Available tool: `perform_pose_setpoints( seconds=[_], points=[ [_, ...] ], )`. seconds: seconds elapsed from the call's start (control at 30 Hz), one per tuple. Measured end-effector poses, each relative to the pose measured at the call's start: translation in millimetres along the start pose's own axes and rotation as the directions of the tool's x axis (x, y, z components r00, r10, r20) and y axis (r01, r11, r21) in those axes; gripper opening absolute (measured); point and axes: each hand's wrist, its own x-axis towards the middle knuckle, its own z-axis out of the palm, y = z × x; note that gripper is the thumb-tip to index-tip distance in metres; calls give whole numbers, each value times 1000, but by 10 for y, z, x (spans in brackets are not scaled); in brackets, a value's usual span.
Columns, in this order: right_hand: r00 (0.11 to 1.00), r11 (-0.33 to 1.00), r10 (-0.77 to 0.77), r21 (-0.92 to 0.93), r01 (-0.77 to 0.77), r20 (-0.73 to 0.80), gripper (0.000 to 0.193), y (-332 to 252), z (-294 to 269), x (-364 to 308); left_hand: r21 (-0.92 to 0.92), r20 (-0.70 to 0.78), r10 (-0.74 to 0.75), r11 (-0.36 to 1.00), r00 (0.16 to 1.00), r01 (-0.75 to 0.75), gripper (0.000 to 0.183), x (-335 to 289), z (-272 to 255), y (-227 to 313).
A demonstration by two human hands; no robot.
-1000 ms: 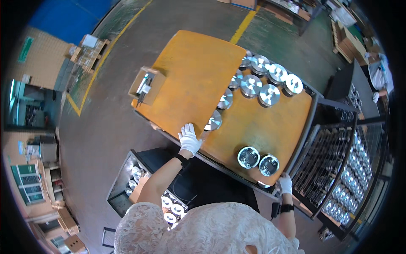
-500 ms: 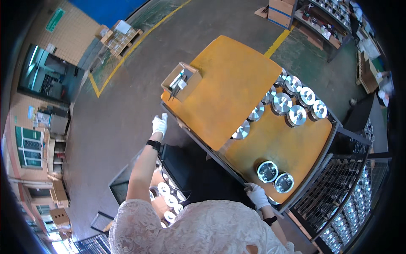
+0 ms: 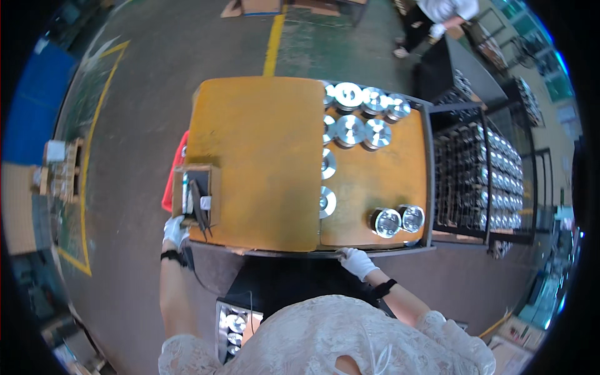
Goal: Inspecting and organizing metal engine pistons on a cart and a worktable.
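My left hand (image 3: 175, 231), in a white glove, is at the near left corner of an open cardboard box (image 3: 214, 199). Its fingers meet the box's corner; their grip is unclear. Inside the box lie a dark pointed tool (image 3: 199, 209) and a white tube-shaped item (image 3: 185, 190). Beneath the box is an orange-brown board (image 3: 262, 162) covering the table's left part. My right hand (image 3: 357, 263), also gloved, has its fingers curled on the table's near metal edge (image 3: 387, 253). Beyond it, two metal pistons (image 3: 387, 223) show their hollow sides; several others (image 3: 350, 130) stand flat side up.
A red bin (image 3: 169, 181) shows past the board's left edge. On the right stands a mesh cage (image 3: 459, 175) with rows of metal parts. Another person (image 3: 440, 15) is at the far right. A tray of pistons (image 3: 234, 325) and a cable (image 3: 212, 287) are near my body.
The view has turned, so the table now lies square before me. My left hand has gone from open beside the table to the box's corner. My right hand remains at the near edge.
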Motion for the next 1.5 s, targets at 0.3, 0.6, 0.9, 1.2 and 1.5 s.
perform_pose_setpoints(
  seconds=[0.3, 0.6, 0.9, 1.2, 1.5],
  points=[
    [995, 998, 56, 32, -53, -81, 30, 62, 205, 71, 218, 262, -85, 976, 961, 27, 35, -1177, 1672, 664],
    [964, 998, 42, 55, -29, -263, 26, 287, 202, -296, 310, 630, -129, 946, 766, -95, 33, -1474, 4937, 333],
    [969, 911, 209, 386, -143, -132, 32, 1002, 410, -691, 438, 770, -372, 899, 519, -6, 74, -1768, 6246, -274],
    [990, 772, -137, 625, 114, -11, 54, 685, 426, 496, 804, 343, 325, 384, 881, -454, 45, -1792, 3273, -138],
    [996, 735, -13, 677, -52, 90, 76, 174, 517, 981, 961, -77, 225, 276, 971, 12, 55, -971, 795, 91]
  ],
)
